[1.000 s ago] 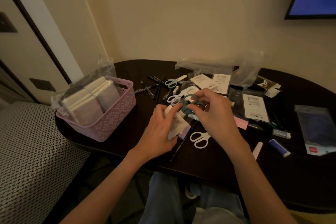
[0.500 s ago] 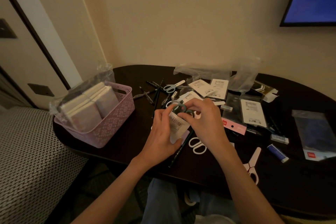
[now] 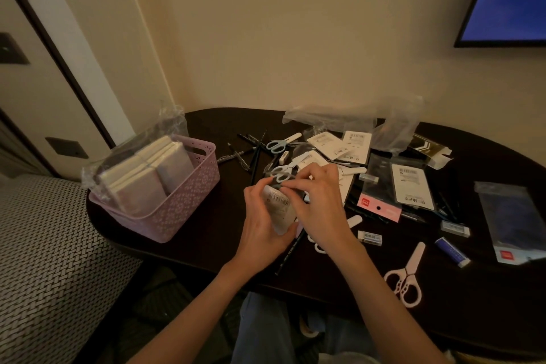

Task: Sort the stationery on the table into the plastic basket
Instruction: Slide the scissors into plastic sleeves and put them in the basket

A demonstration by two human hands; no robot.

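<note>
Hands both on one job: your left hand (image 3: 260, 216) grips the labelled packet (image 3: 279, 210) while your right hand (image 3: 322, 201) pinches scissors (image 3: 280, 177) against it (bundling, probably). Basket (image 3: 183, 210) sits left on worktop (image 3: 206, 233), stationery scattered right.

Pink perforated plastic basket (image 3: 189, 204) holds wrapped notepads at the table's left; scissors, pens, erasers and packets lie scattered right

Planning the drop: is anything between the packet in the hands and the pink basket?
Nothing visible: bare dark table separates the packet from the pink basket. The basket already holds wrapped notepads, filling most of it.
</note>
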